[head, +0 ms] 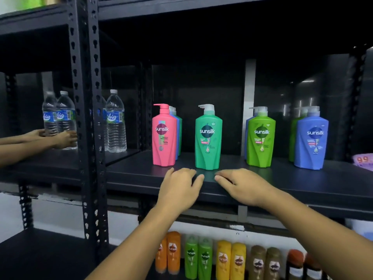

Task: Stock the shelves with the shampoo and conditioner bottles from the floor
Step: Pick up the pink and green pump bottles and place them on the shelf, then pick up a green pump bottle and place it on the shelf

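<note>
Pump bottles of shampoo stand upright on the black shelf [302, 184]: a pink bottle [163, 136] with others behind it, a teal green bottle [207, 138] alone, a lime green bottle [261, 139] and a blue bottle [311, 141], each fronting a row. My left hand [179, 186] and my right hand [242, 183] hover over the shelf's front edge, just in front of the teal green bottle. Neither hand holds anything; the fingers are loosely bent, and a small gap separates them from the bottle.
Another person's hands [60, 139] hold water bottles [60, 120] on the left shelf bay; one more water bottle [116, 122] stands beside the black upright post [88, 118]. Rows of smaller orange, green, yellow and brown bottles [222, 257] fill the shelf below. A pink price tag [363, 160] sits far right.
</note>
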`<state>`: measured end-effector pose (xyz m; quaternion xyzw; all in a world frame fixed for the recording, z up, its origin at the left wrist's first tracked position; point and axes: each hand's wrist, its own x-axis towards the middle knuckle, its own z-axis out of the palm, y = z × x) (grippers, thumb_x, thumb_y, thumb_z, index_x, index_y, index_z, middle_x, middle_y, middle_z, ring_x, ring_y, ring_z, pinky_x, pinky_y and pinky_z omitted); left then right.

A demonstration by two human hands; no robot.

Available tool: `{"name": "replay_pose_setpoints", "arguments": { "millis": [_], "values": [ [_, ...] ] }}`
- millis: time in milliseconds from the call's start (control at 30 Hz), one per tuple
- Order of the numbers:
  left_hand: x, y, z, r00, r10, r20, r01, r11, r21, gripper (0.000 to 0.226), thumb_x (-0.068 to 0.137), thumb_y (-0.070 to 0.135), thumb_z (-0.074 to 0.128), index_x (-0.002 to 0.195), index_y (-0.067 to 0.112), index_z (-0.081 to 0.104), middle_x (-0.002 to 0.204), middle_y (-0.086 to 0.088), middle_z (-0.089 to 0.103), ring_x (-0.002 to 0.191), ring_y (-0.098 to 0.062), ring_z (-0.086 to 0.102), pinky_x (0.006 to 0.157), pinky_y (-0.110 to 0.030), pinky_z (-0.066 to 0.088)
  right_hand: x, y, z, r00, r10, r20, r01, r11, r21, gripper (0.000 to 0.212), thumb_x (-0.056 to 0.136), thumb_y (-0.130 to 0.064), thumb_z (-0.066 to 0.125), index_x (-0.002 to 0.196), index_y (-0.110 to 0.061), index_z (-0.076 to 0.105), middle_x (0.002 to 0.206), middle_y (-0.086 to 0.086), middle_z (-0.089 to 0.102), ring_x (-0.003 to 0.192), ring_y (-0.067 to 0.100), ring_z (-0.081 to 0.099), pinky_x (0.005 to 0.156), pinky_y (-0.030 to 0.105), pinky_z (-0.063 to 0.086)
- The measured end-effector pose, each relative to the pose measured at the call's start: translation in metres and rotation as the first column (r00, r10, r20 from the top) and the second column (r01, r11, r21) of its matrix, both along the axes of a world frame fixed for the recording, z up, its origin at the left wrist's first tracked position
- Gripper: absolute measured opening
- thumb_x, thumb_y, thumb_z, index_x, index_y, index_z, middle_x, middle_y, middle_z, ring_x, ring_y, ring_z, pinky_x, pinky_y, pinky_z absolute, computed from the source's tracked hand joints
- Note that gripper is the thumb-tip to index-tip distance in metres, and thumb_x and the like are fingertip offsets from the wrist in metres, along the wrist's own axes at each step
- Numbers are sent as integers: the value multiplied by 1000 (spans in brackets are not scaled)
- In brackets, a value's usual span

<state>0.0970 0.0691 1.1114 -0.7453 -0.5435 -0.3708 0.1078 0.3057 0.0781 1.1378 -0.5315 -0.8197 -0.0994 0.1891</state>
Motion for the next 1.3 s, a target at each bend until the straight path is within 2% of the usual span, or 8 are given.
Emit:
{"name": "replay_pose_setpoints", "arguments": {
  "millis": [200, 333, 533, 700, 833, 933, 1067, 1300],
  "values": [
    [29, -20, -29, 952, -264, -156, 277, 959, 66, 52, 105, 42, 50, 148, 13, 51, 153, -1, 51, 147, -14, 37, 127, -30, 10, 38, -59, -44, 995, 97, 4, -96, 979, 180, 56, 103, -51, 39, 152, -27, 43, 160, -10, 38, 150, 6, 26, 125, 33, 17],
    [49, -41, -56, 898, -437, -51, 440, 897, 50, 54, 102, 39, 54, 150, 15, 50, 157, 0, 45, 151, -10, 31, 125, -28, 22, 60, -99, -78, 991, 80, -107, -60, 982, 177, 61, 101, -54, 38, 154, -24, 41, 158, -13, 38, 151, 1, 22, 126, 33, 14],
    [79, -76, -135, 841, -538, 55, 539, 826, -164, 53, 99, 41, 57, 146, 17, 56, 151, 2, 53, 143, -9, 43, 118, -20, 30, 86, -157, -157, 985, -15, -172, 18, 1000, 16, 50, 101, -50, 43, 140, -20, 55, 137, -2, 62, 131, 17, 51, 115, 25, 29],
    [96, -103, -225, 813, -571, 115, 555, 700, -450, 55, 102, 46, 56, 152, 25, 49, 156, 10, 46, 145, -4, 38, 120, -23, 30, 96, -214, -263, 944, -194, -267, 127, 960, -249, 54, 104, -53, 42, 151, -27, 44, 151, -10, 49, 143, 7, 37, 117, 13, 15],
    [110, -130, -301, 801, -581, 144, 507, 532, -678, 56, 102, 49, 54, 152, 24, 50, 157, 8, 47, 144, -6, 41, 115, -15, 28, 96, -265, -351, 835, -386, -392, 178, 864, -471, 49, 105, -46, 46, 149, -25, 48, 145, -15, 51, 134, 6, 47, 114, 21, 33],
    [122, -152, -350, 792, -584, 176, 461, 384, -800, 57, 102, 47, 56, 152, 21, 49, 158, 5, 46, 144, -9, 41, 112, -12, 25, 99, -300, -408, 779, -551, -300, 252, 713, -655, 55, 103, -51, 41, 149, -22, 48, 145, -5, 56, 131, 14, 53, 109, 28, 40],
    [136, -174, -398, 771, -606, 192, 402, 231, -886, 62, 102, 44, 57, 156, 19, 42, 160, 2, 43, 145, -13, 42, 114, -18, 30, 103, -329, -462, 745, -648, -158, 325, 560, -762, 50, 99, -57, 30, 122, -23, 59, 111, 0, 68, 107, 26, 63, 93, 39, 47],
    [158, -189, -461, 765, -627, 146, 276, 115, -954, 60, 89, 52, 56, 131, 9, 63, 128, -12, 66, 120, -27, 61, 99, -40, 50, 116, -352, -521, 645, -764, -2, 392, 333, -858, 73, 92, -63, 22, 154, -28, 37, 145, 4, 57, 131, 28, 52, 109, 44, 40]
  ]
}}
